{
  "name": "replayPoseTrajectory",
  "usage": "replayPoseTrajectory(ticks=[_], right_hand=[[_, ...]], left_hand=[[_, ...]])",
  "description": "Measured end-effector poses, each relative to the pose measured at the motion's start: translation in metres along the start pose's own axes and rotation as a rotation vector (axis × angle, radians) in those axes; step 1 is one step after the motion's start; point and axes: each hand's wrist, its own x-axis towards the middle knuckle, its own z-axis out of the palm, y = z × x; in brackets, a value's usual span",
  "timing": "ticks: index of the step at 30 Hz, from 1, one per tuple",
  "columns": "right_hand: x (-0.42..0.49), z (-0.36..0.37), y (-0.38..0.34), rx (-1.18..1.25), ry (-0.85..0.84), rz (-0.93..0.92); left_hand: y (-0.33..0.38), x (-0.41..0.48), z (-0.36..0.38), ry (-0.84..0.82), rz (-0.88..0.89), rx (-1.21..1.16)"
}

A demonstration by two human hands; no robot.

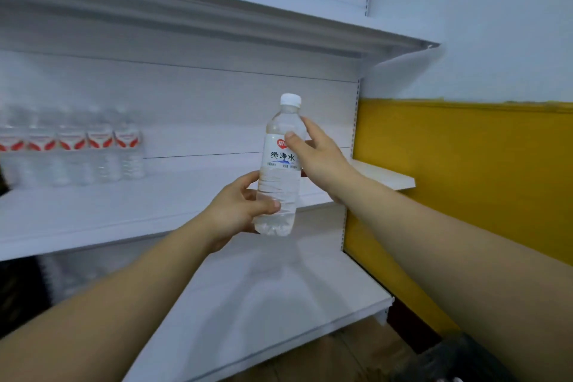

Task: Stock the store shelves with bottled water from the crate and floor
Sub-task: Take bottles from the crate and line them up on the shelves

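A clear water bottle (279, 164) with a white cap and a white label stands upright in the air in front of the middle shelf (130, 211). My left hand (238, 208) grips its lower body, thumb across the front. My right hand (316, 155) holds the upper part at the label, thumb on the front and fingers behind. Several bottles with red-and-white labels (80, 149) stand in a row at the left of the same shelf, blurred.
A white upper shelf (279, 31) overhangs the middle one. A lower white shelf (279, 304) lies below my arms. A yellow wall (465, 180) borders the shelving on the right. A dark crate corner (459, 360) shows at bottom right on a brown floor.
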Motion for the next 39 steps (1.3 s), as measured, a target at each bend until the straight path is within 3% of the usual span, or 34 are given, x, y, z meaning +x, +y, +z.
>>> replayPoseTrajectory(ticks=[5, 9, 26, 39], right_hand=[[0.027, 0.064, -0.017, 0.027, -0.302, 0.05], [0.043, 0.104, -0.02, 0.06, -0.41, 0.041], [0.113, 0.213, 0.037, 0.206, -0.482, 0.099], [0.038, 0.274, 0.095, 0.2, -0.627, 0.21]], left_hand=[[0.002, -0.031, -0.07, 0.211, -0.028, 0.044], [0.003, -0.042, -0.109, 0.311, -0.033, 0.072], [-0.055, -0.006, -0.2, 0.449, -0.139, 0.094], [-0.131, -0.087, -0.2, 0.493, -0.335, -0.018]])
